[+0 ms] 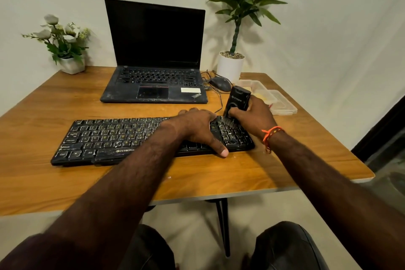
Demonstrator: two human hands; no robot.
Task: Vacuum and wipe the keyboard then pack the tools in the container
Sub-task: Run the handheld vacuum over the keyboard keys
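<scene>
Keyboard (131, 138) lies dusty across the wooden table (295, 160), just in front of the open laptop (153, 61). Left hand (197, 129) rests flat on the keyboard's right half, fingers spread, thumb at its front edge. Right hand (254, 116) grips 1 black handheld vacuum (237, 102), brush tip touching the keyboard's right-end keys. Clear container (282, 103) sits behind the keyboard's right end.
</scene>
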